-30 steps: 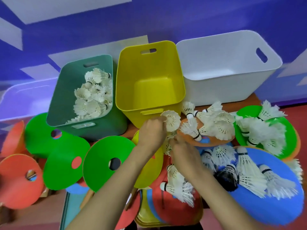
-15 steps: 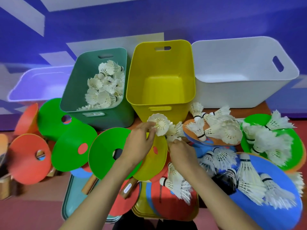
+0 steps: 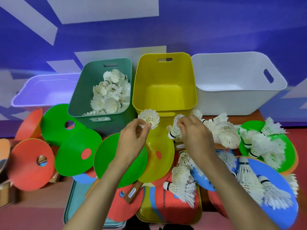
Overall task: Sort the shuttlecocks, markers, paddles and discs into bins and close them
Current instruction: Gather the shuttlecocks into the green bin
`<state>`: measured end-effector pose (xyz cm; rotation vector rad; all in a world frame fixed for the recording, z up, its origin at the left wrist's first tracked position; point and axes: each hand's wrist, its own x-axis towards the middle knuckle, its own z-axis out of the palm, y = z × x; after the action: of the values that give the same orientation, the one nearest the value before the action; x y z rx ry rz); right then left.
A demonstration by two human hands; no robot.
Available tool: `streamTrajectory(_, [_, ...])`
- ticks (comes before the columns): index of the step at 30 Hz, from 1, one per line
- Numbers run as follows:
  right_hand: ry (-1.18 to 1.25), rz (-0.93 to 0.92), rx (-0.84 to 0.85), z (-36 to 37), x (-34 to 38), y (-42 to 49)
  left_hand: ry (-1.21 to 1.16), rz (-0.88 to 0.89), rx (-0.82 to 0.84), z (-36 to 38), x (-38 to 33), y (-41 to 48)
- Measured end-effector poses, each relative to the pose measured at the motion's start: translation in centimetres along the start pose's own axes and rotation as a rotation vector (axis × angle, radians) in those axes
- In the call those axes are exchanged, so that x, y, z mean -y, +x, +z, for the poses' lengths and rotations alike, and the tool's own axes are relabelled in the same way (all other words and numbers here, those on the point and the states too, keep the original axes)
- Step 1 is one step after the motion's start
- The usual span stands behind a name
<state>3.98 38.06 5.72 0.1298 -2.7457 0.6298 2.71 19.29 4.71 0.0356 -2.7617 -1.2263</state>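
Sorting shuttlecocks: left hand (image 3: 132,140) pinches one shuttlecock (image 3: 149,118) before the yellow bin (image 3: 166,72), right hand (image 3: 196,138) grips a second shuttlecock (image 3: 174,132) at its 3 o'clock; next, both likely go into the green bin (image 3: 81,93) at 11 o'clock

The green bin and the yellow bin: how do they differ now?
The green bin holds a pile of white shuttlecocks; the yellow bin holds nothing. The green bin stands left of the yellow bin. Both are open, without lids, with a slot handle in the far wall.
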Motion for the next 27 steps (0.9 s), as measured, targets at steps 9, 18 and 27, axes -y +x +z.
streamTrajectory(9, [0.348,0.003,-0.194,1.1,6.5,6.2,-0.040,0.044,-0.120,-7.6,1.5,4.2])
streamTrajectory(18, [0.349,0.017,-0.146,6.9,13.6,14.3,0.325,-0.009,-0.063,-14.2,8.6,11.8])
streamTrajectory(27, [0.200,0.049,-0.132,11.8,16.1,21.1,0.502,0.035,0.178,-13.7,12.0,16.5])
